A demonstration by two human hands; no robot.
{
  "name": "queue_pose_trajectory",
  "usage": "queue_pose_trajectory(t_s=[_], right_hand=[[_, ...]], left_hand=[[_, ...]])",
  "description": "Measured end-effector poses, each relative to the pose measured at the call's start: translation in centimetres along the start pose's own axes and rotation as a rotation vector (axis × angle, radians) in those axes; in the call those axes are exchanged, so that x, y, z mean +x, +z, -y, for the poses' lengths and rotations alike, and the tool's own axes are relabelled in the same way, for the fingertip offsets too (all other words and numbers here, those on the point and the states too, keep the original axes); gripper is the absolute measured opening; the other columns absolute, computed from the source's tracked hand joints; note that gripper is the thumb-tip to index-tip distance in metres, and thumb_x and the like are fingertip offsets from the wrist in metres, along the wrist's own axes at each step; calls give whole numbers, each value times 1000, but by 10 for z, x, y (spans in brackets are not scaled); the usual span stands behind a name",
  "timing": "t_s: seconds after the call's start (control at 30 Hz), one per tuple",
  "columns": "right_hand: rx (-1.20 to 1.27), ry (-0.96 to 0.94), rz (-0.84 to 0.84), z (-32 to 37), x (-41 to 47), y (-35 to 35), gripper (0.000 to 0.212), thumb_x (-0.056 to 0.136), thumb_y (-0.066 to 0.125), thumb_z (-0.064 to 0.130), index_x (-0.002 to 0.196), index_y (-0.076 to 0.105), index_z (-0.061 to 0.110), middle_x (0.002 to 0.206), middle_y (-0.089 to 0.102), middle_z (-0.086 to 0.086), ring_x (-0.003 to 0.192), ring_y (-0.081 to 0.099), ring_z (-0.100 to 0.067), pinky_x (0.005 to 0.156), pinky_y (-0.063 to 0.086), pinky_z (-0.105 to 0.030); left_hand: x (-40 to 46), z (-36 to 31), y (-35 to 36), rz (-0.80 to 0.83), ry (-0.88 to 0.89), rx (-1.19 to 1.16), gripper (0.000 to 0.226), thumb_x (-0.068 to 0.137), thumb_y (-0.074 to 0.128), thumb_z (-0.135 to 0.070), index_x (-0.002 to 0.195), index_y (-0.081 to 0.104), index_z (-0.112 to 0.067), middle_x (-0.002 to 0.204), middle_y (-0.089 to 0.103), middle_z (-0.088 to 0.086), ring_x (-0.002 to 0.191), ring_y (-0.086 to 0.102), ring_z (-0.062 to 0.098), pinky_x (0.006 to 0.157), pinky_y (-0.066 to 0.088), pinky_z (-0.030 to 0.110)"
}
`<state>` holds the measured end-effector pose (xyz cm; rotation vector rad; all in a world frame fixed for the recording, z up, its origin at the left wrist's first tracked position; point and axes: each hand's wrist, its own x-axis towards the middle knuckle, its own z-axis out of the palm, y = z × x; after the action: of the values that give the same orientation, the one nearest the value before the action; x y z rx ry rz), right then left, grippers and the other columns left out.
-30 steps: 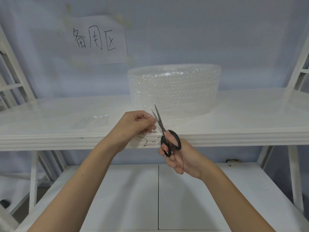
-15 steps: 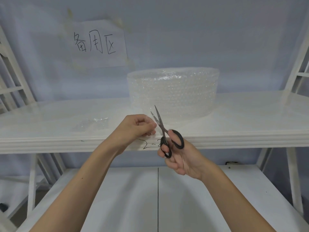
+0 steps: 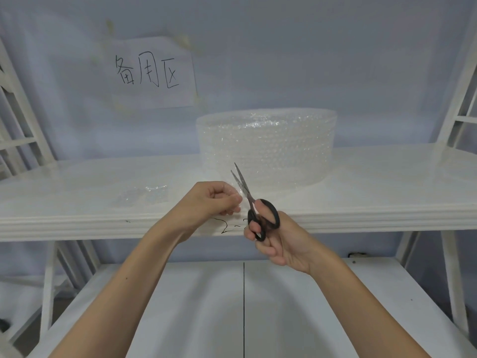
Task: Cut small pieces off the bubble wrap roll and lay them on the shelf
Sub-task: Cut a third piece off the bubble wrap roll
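A wide roll of clear bubble wrap (image 3: pixel 267 143) stands on the white shelf (image 3: pixel 374 192), its loose end trailing toward the front edge. My left hand (image 3: pixel 209 202) pinches that loose end just left of the blades. My right hand (image 3: pixel 277 239) grips black-handled scissors (image 3: pixel 254 205), blades slightly apart and pointing up and away, set into the wrap beside my left fingertips. A small cut piece of bubble wrap (image 3: pixel 144 196) lies flat on the shelf to the left.
A paper sign with handwritten characters (image 3: pixel 148 73) is taped to the back wall. White ladder-like side frames (image 3: pixel 459 104) stand at both ends. A lower white shelf (image 3: pixel 242 306) lies beneath my forearms. Black scribbles mark the shelf's front edge.
The scissor blades have parted a little and the handles spread wider. Both hands stay at the shelf's front edge, holding the wrap's loose end.
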<state>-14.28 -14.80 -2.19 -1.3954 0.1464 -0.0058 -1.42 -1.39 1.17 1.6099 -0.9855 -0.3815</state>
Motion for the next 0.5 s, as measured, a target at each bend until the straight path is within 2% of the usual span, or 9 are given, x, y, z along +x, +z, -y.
queue_pose_trajectory(t_s=[0.13,0.2,0.27,0.33,0.5], right_hand=[[-79,-42,-52,3,-1,2,47,73,60,59,68,45,14,68,51,1,34,34,-8,28,24,-15],[-87,-55,-83,3,-1,2,44,77,60,54,67,45,14,67,50,1,33,32,-7,28,23,-15],[-89,-64,-103,2,-2,2,40,87,58,46,68,45,14,67,49,1,32,31,-7,29,22,-14],[-89,-72,-112,1,-2,3,38,91,56,42,67,44,14,67,49,0,32,31,-7,29,22,-14],[-161,-95,-143,1,-2,10,43,88,59,48,68,47,12,62,49,2,33,32,-8,31,24,-15]], left_hand=[[0,-1,0,0,-2,17,10,90,64,-6,80,65,-7,67,62,2,58,60,6,65,48,15],[0,-2,1,-12,-7,18,9,91,63,-9,83,66,-6,69,64,2,61,60,7,66,48,15],[1,-3,2,-34,-19,-34,15,93,60,-16,83,66,-7,69,65,-2,67,61,10,70,48,20],[1,-6,4,-76,-32,-112,24,95,56,-24,80,63,-7,66,61,-5,63,58,11,71,46,25],[2,-10,10,-178,-41,-115,37,91,61,-41,76,66,-8,72,65,4,61,56,13,65,49,27]])
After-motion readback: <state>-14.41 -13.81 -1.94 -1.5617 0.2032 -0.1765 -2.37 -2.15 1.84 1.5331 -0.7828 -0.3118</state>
